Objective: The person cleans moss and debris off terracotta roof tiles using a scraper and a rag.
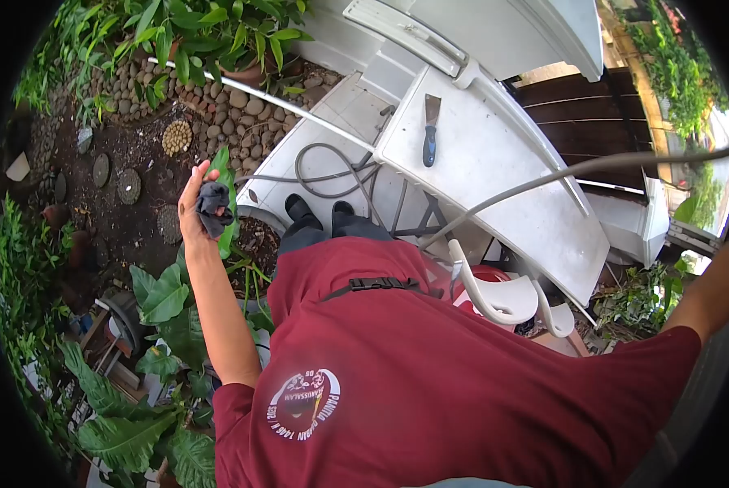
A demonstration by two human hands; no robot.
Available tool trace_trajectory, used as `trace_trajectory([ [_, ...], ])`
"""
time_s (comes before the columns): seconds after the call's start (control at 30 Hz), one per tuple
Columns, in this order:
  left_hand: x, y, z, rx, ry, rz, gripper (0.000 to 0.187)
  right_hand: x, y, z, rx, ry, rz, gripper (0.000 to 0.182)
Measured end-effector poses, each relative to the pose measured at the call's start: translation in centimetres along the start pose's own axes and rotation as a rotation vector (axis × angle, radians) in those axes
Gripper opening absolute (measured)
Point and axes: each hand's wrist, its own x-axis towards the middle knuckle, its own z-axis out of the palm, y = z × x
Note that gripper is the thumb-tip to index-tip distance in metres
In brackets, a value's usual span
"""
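My left hand is raised at the left, over the garden bed, with a bunched dark grey cloth held against the palm. Some of its fingers point up; others are partly hidden by the cloth. On the right, my right forearm reaches to the edge of the view, where the hand is cut off. A grey hose stretches across toward that side. On a white tabletop lies a scraper with a metal blade and a blue and black handle.
White chairs stand by the table's near side. Hose loops lie on the tiles by my feet. A white pole slants toward the table corner. Large-leaved plants grow at the left, and pebbles border the soil.
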Motion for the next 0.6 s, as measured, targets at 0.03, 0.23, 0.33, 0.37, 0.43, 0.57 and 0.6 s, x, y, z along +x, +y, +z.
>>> trace_trajectory([
  [0.03,0.0,-0.2,-0.1,-0.007,0.001,-0.003,0.049,0.0,1.7,3.2,-0.121,0.156,-0.098,0.036],
  [0.23,-0.4,-1.2,-2.1,0.055,0.037,0.008,0.051,-0.8,10.4,18.1,-0.449,0.148,-0.343,0.044],
  [0.33,-0.5,-1.5,-3.4,0.082,0.054,-0.003,0.05,-2.3,11.5,27.4,-0.387,0.241,-0.474,0.047],
  [0.37,-0.5,-1.7,-3.6,0.088,0.06,-0.009,0.049,-2.8,11.1,29.9,-0.295,0.27,-0.53,0.041],
  [0.43,-0.3,-2.2,-3.6,0.106,0.071,-0.023,0.046,-4.3,11.2,33.8,-0.201,0.215,-0.389,0.039],
  [0.57,-0.6,-3.8,-1.0,0.182,0.016,-0.09,0.041,-7.0,12.7,40.1,-0.003,0.065,-0.062,0.037],
  [0.6,-1.0,-4.1,0.3,0.207,0.013,-0.094,0.04,-7.5,13.9,41.7,0.015,0.026,0.003,0.037],
])
